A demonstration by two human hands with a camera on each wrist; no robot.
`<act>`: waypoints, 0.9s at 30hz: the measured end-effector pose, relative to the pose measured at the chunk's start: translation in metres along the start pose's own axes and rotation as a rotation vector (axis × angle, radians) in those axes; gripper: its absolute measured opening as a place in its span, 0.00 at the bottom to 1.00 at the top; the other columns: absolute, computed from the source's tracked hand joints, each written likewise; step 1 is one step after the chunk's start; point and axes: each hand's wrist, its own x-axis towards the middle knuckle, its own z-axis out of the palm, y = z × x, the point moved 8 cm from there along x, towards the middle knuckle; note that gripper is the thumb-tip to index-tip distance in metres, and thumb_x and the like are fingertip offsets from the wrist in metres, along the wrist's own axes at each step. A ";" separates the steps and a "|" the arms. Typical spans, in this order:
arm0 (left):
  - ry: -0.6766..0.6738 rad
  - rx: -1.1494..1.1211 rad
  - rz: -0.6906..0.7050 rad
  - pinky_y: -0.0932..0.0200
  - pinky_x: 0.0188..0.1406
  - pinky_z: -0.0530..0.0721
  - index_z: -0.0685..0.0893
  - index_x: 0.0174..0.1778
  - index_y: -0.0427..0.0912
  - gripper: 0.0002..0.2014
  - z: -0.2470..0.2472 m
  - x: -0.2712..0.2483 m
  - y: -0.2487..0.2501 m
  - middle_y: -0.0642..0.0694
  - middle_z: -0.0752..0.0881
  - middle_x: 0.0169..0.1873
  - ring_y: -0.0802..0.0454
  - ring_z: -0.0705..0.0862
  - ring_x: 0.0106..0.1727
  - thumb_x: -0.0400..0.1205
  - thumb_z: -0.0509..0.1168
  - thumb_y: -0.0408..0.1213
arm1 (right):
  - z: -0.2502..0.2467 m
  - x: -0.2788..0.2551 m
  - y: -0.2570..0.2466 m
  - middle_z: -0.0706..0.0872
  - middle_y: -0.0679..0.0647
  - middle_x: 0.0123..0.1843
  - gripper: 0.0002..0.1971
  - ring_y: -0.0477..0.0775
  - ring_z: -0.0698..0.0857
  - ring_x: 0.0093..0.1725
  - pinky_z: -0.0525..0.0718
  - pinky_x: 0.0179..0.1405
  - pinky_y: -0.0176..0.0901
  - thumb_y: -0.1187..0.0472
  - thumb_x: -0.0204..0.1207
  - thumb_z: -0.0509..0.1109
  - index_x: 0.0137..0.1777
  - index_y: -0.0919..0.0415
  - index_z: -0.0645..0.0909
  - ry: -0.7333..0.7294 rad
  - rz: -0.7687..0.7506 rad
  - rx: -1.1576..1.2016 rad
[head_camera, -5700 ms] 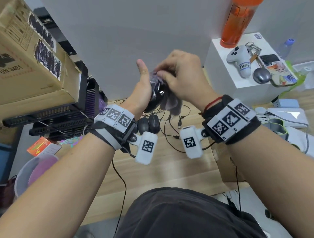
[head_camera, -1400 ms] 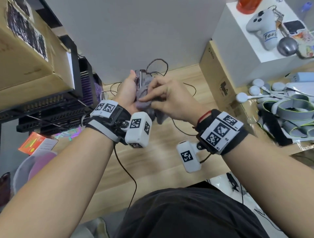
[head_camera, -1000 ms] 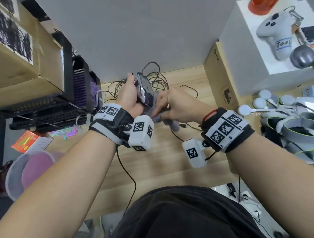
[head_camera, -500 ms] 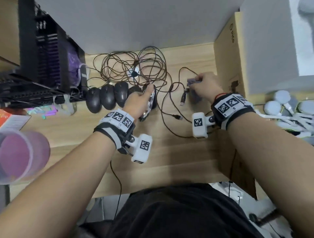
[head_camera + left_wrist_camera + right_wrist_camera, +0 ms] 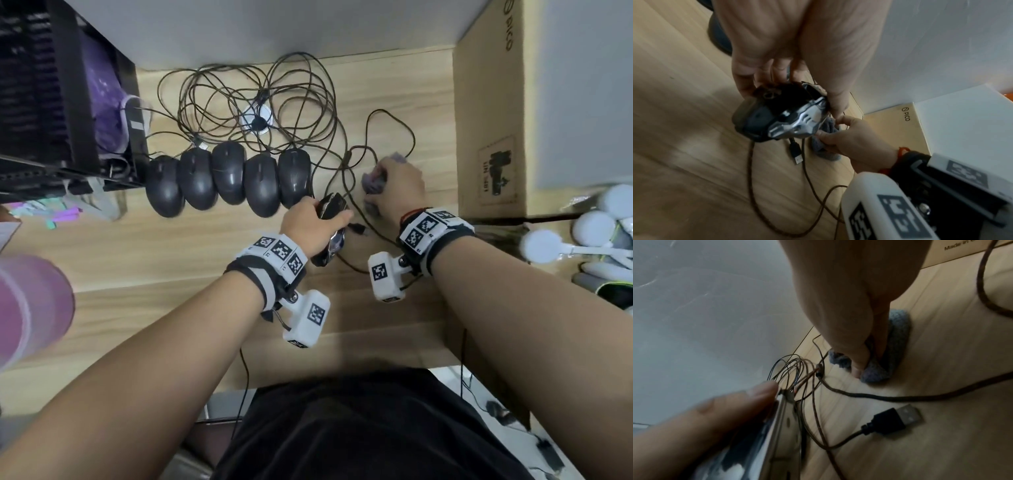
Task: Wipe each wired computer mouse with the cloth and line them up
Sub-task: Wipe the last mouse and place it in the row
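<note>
On the wooden desk point(image 5: 171, 260) by the grey wall point(image 5: 274, 27), left hand point(image 5: 308, 222) grip round the mouse point(image 5: 777, 123), right hand point(image 5: 399, 185) clutching the cloth point(image 5: 879, 369).

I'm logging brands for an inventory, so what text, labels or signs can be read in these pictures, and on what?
"PICO": printed on the cardboard box, with a round logo; in the head view it is partly cut off.
"Made in...": on the cardboard box in the right wrist view, cut off by the frame edge.
Black handling pictograms on the cardboard box: their small vertical text is too blurred to read.
Square black-and-white code markers on the wrist bands: patterns, not words.
</note>
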 end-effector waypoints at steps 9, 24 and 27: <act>0.013 0.012 -0.033 0.52 0.66 0.80 0.74 0.76 0.40 0.41 0.012 0.018 -0.003 0.43 0.83 0.66 0.44 0.82 0.67 0.75 0.75 0.64 | -0.004 0.013 0.003 0.81 0.50 0.46 0.10 0.57 0.83 0.54 0.82 0.56 0.49 0.58 0.67 0.81 0.44 0.52 0.82 0.025 0.028 0.069; 0.108 -0.122 -0.093 0.48 0.71 0.80 0.71 0.75 0.40 0.47 0.012 0.027 0.005 0.42 0.81 0.69 0.43 0.80 0.70 0.68 0.82 0.62 | -0.047 0.043 0.009 0.82 0.62 0.63 0.20 0.57 0.81 0.58 0.74 0.57 0.35 0.60 0.71 0.64 0.63 0.60 0.83 0.284 0.091 0.350; 0.120 -0.116 -0.097 0.49 0.71 0.79 0.70 0.76 0.39 0.49 0.012 0.027 0.009 0.41 0.80 0.70 0.42 0.79 0.71 0.67 0.82 0.63 | -0.029 0.045 0.000 0.74 0.63 0.72 0.25 0.59 0.75 0.70 0.65 0.68 0.31 0.60 0.72 0.66 0.71 0.59 0.80 0.135 0.002 0.220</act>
